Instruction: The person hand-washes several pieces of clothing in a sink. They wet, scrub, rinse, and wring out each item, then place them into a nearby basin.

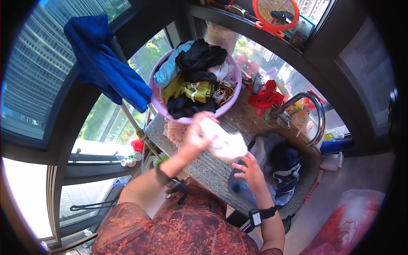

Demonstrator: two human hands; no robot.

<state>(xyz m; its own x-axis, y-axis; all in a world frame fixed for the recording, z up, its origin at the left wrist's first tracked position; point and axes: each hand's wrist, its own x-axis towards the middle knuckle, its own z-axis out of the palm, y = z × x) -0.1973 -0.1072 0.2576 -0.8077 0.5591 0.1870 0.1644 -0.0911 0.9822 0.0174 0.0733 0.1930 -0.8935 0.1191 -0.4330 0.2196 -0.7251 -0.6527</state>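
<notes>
My left hand (199, 132) is shut on a piece of white cloth (226, 143), blurred by motion, above the stone counter. At the cloth's right corner, the fingertips of my right hand (251, 172) hold its edge while the other fingers spread apart. Just beyond my left hand stands a lilac plastic basin (236, 92) heaped with black, light-blue, olive and white garments. A pale pink cloth (174, 132) lies on the counter against the basin's near side. To the right, dark and blue-grey clothes (283, 172) lie in the sink area near my right hand.
A curved chrome faucet (320, 118) arches over the right side. Behind it stand bottles and a red cloth item (267, 95). A blue cloth (105, 67) hangs over a metal pole (129, 118) on the left. An orange-framed mirror (276, 14) stands on the window ledge.
</notes>
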